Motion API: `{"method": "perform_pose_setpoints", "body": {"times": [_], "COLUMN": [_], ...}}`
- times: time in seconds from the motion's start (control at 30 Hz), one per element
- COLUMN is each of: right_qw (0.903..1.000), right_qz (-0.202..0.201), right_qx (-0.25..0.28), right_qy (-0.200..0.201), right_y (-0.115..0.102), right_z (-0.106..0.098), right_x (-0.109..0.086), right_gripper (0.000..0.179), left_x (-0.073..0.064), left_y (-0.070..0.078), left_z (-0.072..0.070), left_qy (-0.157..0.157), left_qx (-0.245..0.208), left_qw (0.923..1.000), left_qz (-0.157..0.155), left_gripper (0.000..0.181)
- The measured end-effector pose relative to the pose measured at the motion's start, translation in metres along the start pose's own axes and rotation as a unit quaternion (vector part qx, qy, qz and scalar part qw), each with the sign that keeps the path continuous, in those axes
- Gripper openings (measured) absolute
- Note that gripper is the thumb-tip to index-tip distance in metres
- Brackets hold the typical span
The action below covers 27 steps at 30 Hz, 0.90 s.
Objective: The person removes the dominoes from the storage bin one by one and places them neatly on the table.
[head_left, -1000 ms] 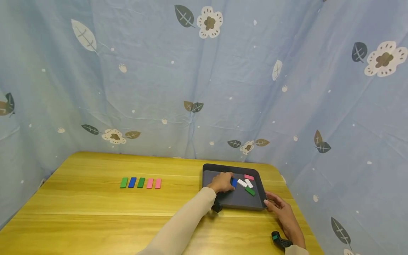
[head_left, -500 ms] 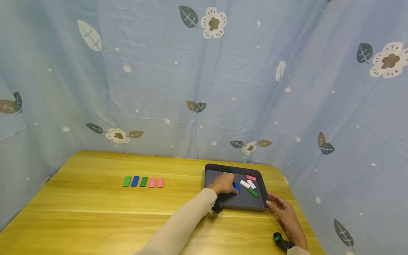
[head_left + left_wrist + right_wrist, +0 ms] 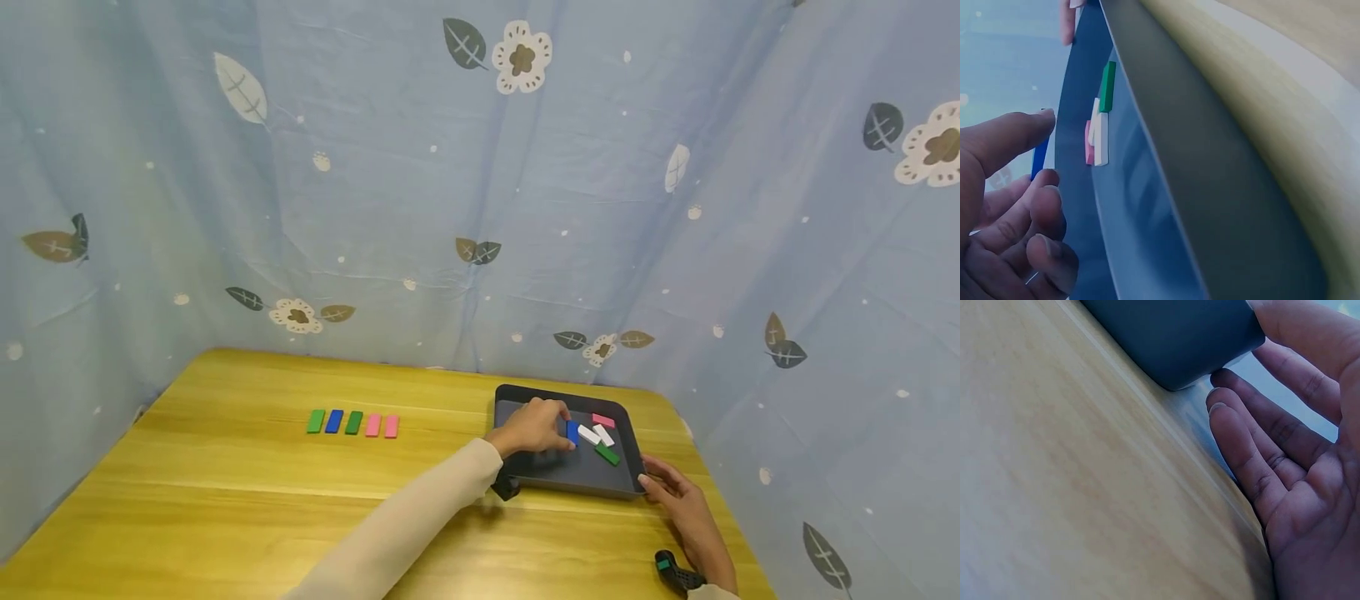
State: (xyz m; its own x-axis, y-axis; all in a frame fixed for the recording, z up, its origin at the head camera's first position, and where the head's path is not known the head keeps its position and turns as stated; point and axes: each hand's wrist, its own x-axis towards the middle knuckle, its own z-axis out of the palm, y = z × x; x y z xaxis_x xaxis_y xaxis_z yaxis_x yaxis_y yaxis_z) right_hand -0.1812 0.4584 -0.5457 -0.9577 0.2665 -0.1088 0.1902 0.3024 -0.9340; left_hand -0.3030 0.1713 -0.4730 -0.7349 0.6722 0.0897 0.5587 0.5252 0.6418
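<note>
- One blue block (image 3: 572,433), partly hidden by fingers, pinched in the left hand (image 3: 534,427) over the tray (image 3: 585,477).
- Inside: two white blocks (image 3: 588,435), one pink block (image 3: 603,421), one green block (image 3: 607,454).
- Right hand (image 3: 688,512), loosely spread, touching its near right corner.
- Five-block row (image 3: 354,423), worktop (image 3: 225,467) left.

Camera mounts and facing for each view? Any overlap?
Head: on the head, facing forward and down over table, tray and curtain; shows left hand, right hand, sleeves.
Left wrist: on that wrist, aimed at the tray and blue block; left hand shows, right hand barely.
Right wrist: on that wrist, aimed at tray corner and table; right hand only.
Shared: head and left wrist both show the blue block.
</note>
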Motion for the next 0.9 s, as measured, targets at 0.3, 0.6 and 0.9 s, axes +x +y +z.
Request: {"method": "perform_pose_setpoints", "body": {"times": [0.3,0.6,0.9], "right_qw": [0.9998,0.9997,0.9998], "right_qz": [0.015,0.017,0.015], "right_qx": [-0.004,-0.001,-0.001], "right_qy": [0.008,0.016,0.012], "right_y": [0.002,0.002,0.004], "right_z": [0.000,0.001,0.001], "right_x": [0.001,-0.001,0.000], "right_gripper": [0.074,0.074,0.074], "left_x": [-0.023,-0.047,-0.078], "left_y": [-0.014,-0.031,-0.059], "left_z": [-0.021,-0.051,-0.085], "left_qy": [0.008,0.023,0.050], "left_qx": [0.006,0.009,0.018], "left_qw": [0.9989,0.9974,0.9966], "left_qz": [0.047,0.068,0.063], "left_gripper": [0.045,0.046,0.045]}}
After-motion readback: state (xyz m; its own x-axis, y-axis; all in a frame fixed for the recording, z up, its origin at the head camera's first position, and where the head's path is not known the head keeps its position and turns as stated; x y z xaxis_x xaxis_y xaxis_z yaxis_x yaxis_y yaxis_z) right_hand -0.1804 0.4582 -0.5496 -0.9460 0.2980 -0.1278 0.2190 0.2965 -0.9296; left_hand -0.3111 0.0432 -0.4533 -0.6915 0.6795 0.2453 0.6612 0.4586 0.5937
